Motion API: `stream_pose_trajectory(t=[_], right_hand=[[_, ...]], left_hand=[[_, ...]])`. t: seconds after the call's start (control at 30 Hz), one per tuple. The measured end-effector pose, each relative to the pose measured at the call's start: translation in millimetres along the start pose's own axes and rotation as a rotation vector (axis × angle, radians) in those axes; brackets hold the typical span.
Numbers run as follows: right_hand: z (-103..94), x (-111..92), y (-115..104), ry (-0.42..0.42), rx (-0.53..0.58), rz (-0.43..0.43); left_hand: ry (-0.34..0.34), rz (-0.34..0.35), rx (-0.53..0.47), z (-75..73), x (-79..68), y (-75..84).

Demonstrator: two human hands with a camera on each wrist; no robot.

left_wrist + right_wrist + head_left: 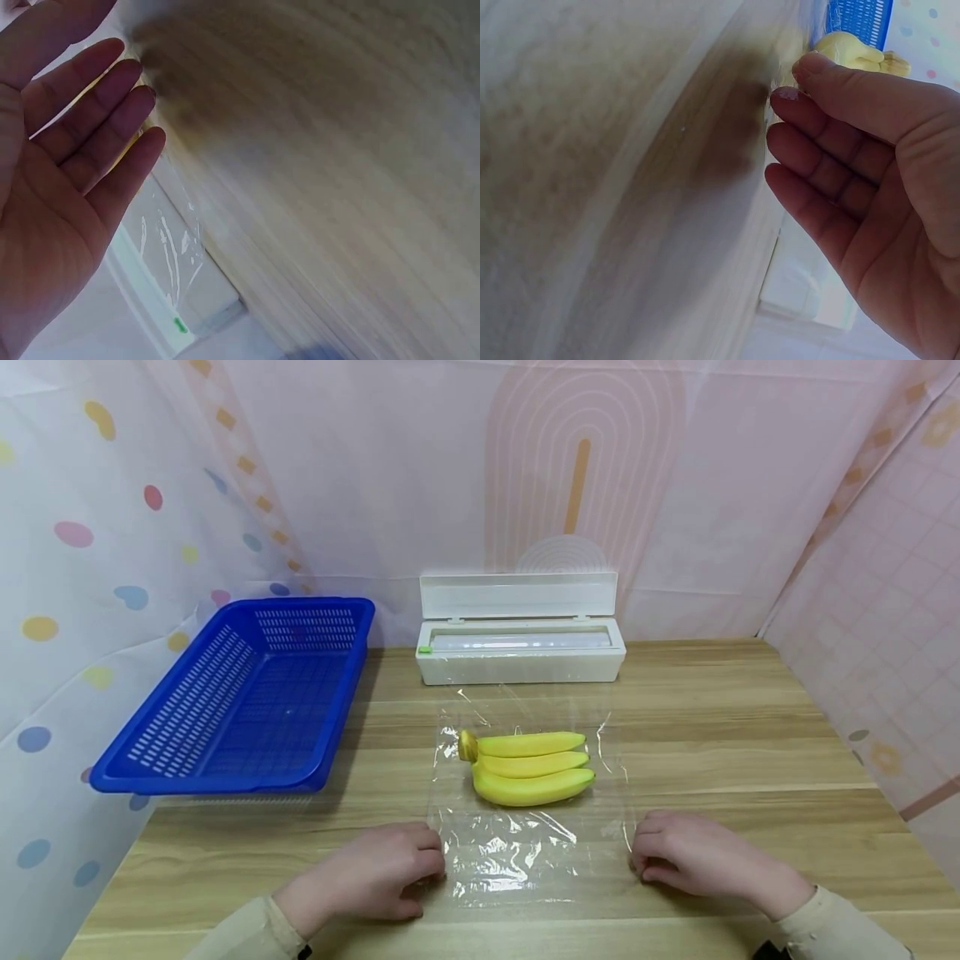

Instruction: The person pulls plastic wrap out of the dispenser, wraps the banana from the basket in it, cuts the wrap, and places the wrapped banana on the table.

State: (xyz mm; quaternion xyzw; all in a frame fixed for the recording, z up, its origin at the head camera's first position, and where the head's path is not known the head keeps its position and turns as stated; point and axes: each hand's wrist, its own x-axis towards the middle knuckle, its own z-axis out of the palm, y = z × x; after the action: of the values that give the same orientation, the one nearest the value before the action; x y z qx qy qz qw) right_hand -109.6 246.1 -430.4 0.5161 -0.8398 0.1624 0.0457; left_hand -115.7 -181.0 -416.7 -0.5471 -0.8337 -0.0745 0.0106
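A bunch of yellow bananas (532, 781) lies on a clear sheet of plastic wrap (510, 864) spread over the table. The sheet runs forward from a white wrap dispenser (521, 667), whose lid stands raised. At the sheet's left edge, my left hand (375, 872) rests with relaxed fingers and the thumb apart from them; its palm shows in the left wrist view. My right hand (701, 860) is at the right edge, thumb and forefinger (791, 95) pinching the wrap there. The other fingers of that hand are loosely bent.
A blue plastic basket (330, 727) with slotted sides stands at the left. Patterned cloth (375, 468) hangs behind and along both sides of the wooden table (735, 727). A small green piece (425, 650) sits on the dispenser's left end.
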Motion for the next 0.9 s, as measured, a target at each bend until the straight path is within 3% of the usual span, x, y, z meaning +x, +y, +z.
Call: stream_pose_trajectory(t=[0.4, 0.6, 0.9], right_hand=[[-0.6, -0.6, 0.5, -0.001, -0.003, 0.009], [-0.5, -1.3, 1.2, 0.015, -0.008, 0.0], [-5.3, -0.3, -1.1, 0.057, -0.013, 0.018]], left_hand=[[0.072, 0.004, 0.072, 5.8, 2.7, 0.8], [0.066, -0.007, -0.006, 2.3, 1.6, -2.0], [0.19, 0.018, -0.157, -1.3, -2.6, -14.0]])
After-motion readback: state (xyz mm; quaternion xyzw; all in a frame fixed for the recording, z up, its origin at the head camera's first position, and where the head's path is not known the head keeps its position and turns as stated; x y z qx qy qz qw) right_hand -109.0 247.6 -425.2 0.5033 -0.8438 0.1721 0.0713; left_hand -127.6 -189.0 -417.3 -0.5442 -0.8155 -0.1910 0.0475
